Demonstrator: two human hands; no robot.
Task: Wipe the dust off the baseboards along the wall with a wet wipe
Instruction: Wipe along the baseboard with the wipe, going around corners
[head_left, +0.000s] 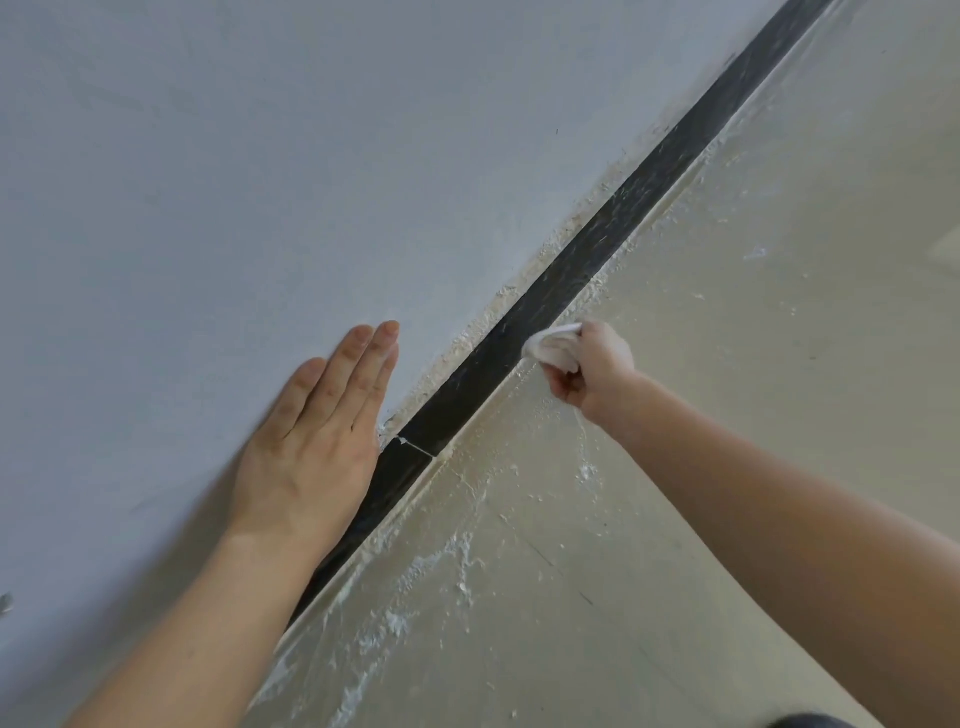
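A dark baseboard (587, 260) runs diagonally from the lower left to the upper right, between the grey-white wall and the floor. Its far stretch is streaked with pale dust. My right hand (592, 366) is closed around a crumpled white wet wipe (553, 343), which presses against the baseboard's lower edge. My left hand (317, 441) lies flat on the wall with its fingers straight and together, just above the baseboard, covering part of it.
The wall (260, 156) fills the upper left. The cream floor (727, 364) on the right is spattered with white plaster flecks. Crumbly plaster lines the baseboard's top edge (519, 291). A thin white joint line (415, 448) crosses the baseboard beside my left hand.
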